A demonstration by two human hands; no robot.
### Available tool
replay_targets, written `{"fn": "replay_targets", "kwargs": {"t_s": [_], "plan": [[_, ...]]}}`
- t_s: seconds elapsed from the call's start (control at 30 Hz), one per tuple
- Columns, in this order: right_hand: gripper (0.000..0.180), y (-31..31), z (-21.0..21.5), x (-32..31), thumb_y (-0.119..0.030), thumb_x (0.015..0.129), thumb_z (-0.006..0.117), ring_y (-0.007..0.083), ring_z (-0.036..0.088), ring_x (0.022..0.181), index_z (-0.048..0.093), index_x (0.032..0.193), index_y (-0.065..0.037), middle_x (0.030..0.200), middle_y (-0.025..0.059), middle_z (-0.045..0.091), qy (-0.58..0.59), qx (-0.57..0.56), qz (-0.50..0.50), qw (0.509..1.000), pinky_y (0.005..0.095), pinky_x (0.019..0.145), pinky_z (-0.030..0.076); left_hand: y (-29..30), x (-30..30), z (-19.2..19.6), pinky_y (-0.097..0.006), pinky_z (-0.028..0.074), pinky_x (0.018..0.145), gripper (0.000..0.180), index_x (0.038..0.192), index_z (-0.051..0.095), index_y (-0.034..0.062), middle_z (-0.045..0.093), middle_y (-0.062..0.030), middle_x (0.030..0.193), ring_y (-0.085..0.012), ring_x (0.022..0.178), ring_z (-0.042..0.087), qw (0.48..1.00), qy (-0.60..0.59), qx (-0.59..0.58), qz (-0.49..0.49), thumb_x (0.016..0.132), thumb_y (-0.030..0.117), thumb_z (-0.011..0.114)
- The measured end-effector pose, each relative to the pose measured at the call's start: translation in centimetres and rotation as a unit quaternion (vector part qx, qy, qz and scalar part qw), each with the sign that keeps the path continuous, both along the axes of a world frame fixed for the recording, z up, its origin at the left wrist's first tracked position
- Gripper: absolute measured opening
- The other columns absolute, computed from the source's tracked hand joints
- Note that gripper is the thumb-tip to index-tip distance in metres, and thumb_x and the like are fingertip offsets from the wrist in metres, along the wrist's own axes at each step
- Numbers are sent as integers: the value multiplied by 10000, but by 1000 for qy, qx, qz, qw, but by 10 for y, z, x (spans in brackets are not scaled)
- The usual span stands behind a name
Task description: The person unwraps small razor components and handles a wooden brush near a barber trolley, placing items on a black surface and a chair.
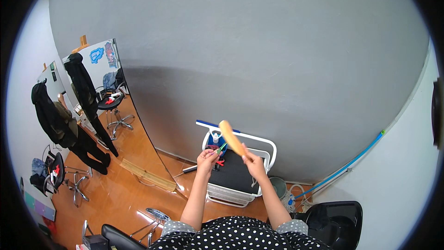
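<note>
Tan and elongated, the slightly blurred tool (232, 140) points toward eleven o'clock from the right hand (254, 165) gripping its lower end, probably light, stiff and best held there, while the left hand (207, 161), at nine o'clock, pinches a green clip (221, 148).

Room left, rail (274, 152) perhaps below hands (207, 160) (254, 165)

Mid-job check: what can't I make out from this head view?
All in the head view:
Tan tool: surface blurred; near end hidden by the right hand.
Green item: lower end covered by the left hand; exact kind too small to tell.
Blue container: contents too small, partly overlapped.
Dark wall object: cut off by the lens rim.
Black seat: cut off by the lower edge.
</note>
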State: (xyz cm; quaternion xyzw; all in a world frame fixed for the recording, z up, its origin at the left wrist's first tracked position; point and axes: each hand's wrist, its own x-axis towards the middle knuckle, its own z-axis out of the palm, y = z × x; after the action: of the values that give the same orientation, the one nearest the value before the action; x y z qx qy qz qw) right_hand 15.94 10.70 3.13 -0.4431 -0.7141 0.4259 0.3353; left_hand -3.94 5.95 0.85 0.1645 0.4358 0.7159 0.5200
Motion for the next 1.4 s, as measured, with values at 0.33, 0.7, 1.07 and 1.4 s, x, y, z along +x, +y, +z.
{"fn": "replay_targets", "kwargs": {"t_s": [0.33, 0.7, 1.07, 1.4], "plan": [[432, -15, 31, -13, -132, 856, 538, 64, 404, 628, 445, 1268, -226, 704, -21, 495, 29, -24, -16, 999, 197, 632, 396, -4, -6, 16, -251, 493, 770, 217, 785, 407, 16, 590, -134, 878, -195, 888, 608, 971, 181, 130, 83, 742, -143, 548], [453, 0, 16, -16, -146, 849, 561, 24, 326, 432, 429, 1282, -134, 603, -50, 414, 302, -172, -67, 935, 168, 388, 300, -14, 7, 28, -252, 476, 772, 214, 753, 377, 24, 606, -156, 883, -186, 890, 606, 901, 381, 178, 109, 776, -92, 556], [180, 5, 25, -44, -205, 796, 648, 5, 307, 408, 540, 817, -62, 561, -76, 373, 334, -288, -52, 896, 168, 370, 239, -17, 16, 13, -249, 515, 745, 199, 985, 489, -2, 602, -119, 941, -222, 887, 619, 990, 49, 61, -119, 803, -24, 567], [419, -23, 15, -31, -394, 790, 612, 225, 608, 761, 593, 1019, -44, 816, 125, 636, -58, 15, 59, 996, 329, 704, 461, -18, 0, -8, -302, 475, 802, 235, 1027, 548, 36, 610, -96, 951, -177, 923, 592, 993, -85, -56, -68, 794, 47, 578]]}}
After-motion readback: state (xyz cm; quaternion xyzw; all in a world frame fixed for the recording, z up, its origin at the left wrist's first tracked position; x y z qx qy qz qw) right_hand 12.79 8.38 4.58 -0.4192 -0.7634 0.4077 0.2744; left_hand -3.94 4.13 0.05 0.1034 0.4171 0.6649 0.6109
